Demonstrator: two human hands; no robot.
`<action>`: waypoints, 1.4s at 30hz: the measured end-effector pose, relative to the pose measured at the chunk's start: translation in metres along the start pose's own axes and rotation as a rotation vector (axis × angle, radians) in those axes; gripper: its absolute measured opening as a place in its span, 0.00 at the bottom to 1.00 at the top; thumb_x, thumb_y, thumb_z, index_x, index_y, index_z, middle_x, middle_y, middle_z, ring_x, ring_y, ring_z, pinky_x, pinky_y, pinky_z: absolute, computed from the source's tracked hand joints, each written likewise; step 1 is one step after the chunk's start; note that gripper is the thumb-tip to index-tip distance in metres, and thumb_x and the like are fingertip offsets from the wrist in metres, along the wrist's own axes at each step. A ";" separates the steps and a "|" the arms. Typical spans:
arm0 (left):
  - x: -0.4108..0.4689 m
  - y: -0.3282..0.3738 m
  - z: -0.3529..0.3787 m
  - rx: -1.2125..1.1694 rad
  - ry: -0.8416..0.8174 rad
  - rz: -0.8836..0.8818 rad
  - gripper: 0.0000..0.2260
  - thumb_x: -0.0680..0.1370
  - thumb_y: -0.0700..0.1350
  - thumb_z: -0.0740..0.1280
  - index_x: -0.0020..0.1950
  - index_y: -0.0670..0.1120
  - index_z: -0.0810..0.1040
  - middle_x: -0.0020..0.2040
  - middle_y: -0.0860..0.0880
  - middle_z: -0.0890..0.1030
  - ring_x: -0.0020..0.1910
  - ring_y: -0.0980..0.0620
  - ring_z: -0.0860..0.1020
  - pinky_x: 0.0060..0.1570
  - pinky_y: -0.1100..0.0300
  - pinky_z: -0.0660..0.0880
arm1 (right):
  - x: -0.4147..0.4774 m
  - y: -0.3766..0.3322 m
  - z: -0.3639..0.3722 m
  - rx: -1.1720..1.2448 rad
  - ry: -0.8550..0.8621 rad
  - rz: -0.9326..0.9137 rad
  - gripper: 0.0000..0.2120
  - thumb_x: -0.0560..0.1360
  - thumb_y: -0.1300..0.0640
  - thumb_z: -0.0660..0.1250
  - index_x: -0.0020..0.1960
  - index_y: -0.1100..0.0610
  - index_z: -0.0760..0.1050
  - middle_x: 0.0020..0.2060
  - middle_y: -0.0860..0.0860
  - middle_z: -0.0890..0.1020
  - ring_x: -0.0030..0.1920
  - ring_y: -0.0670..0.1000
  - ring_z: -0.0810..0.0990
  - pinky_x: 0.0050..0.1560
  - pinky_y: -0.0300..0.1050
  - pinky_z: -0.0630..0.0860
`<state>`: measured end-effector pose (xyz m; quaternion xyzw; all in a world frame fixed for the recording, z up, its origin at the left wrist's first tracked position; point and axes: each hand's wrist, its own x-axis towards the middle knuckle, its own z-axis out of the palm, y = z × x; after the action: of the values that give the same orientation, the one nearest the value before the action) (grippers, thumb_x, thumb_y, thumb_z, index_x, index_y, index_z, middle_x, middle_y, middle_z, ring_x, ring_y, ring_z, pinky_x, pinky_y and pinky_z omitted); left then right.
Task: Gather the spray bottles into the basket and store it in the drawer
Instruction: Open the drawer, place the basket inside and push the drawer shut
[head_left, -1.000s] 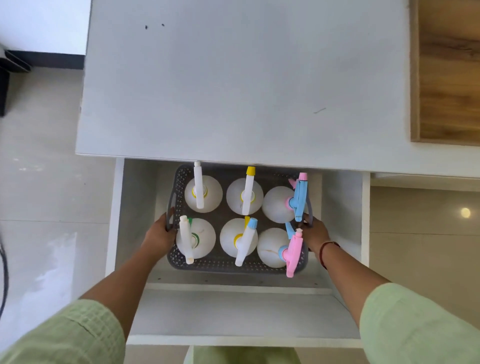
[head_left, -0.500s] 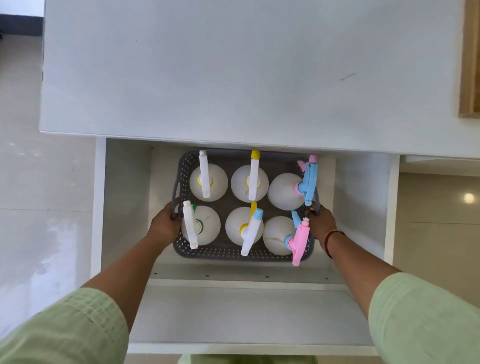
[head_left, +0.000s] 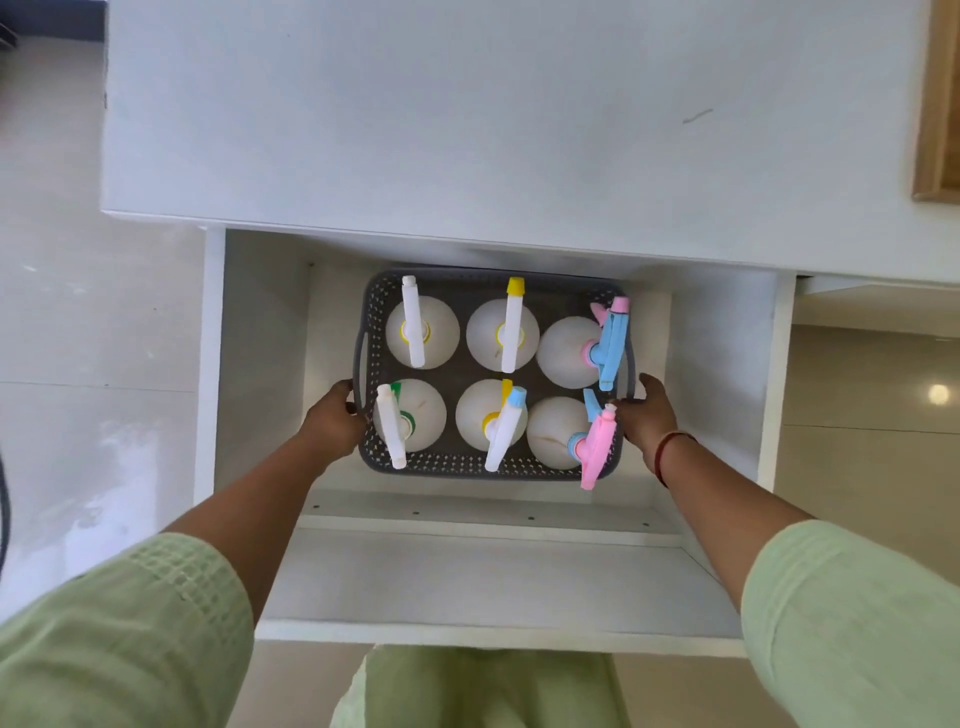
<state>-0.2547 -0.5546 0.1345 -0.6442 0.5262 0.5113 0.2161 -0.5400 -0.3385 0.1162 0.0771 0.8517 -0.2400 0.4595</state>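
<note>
A grey perforated basket (head_left: 467, 464) sits inside the open white drawer (head_left: 498, 587), partly under the table's front edge. It holds several white spray bottles in two rows, among them one with a yellow nozzle (head_left: 511, 332), one with a blue trigger (head_left: 610, 345) and one with a pink trigger (head_left: 595, 449). My left hand (head_left: 335, 421) grips the basket's left handle. My right hand (head_left: 647, 415) grips the right handle; a red bracelet is on that wrist.
The white tabletop (head_left: 493, 114) overhangs the back of the drawer. A wooden panel (head_left: 940, 104) lies at the table's right end. Pale tiled floor (head_left: 78, 364) shows on both sides. The drawer's front panel (head_left: 498, 636) is close to my body.
The basket, held in both hands, has moved a little further back in the drawer under the table edge. The camera has tilted and shifted.
</note>
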 end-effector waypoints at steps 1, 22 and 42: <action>-0.006 -0.001 -0.002 0.043 0.007 -0.010 0.25 0.78 0.42 0.63 0.74 0.47 0.62 0.63 0.40 0.75 0.61 0.39 0.75 0.61 0.49 0.75 | -0.006 0.000 -0.005 -0.006 0.015 0.000 0.33 0.74 0.60 0.67 0.75 0.55 0.57 0.67 0.58 0.74 0.65 0.58 0.74 0.63 0.46 0.68; -0.218 -0.052 0.013 -0.092 0.657 -0.027 0.41 0.74 0.45 0.68 0.78 0.49 0.45 0.80 0.44 0.42 0.79 0.43 0.43 0.76 0.43 0.47 | -0.208 0.065 -0.106 0.369 0.735 0.184 0.27 0.73 0.57 0.65 0.71 0.53 0.63 0.68 0.58 0.67 0.61 0.59 0.76 0.58 0.49 0.73; -0.158 -0.104 0.100 -0.149 0.242 -0.319 0.20 0.84 0.35 0.44 0.77 0.39 0.50 0.77 0.43 0.57 0.76 0.46 0.58 0.74 0.54 0.55 | -0.220 0.061 -0.027 1.326 0.016 0.445 0.42 0.64 0.26 0.63 0.70 0.51 0.66 0.63 0.59 0.72 0.60 0.64 0.74 0.59 0.69 0.72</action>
<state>-0.1922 -0.3635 0.2094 -0.7901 0.4005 0.4271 0.1814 -0.4140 -0.2529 0.2889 0.5158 0.4927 -0.6086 0.3476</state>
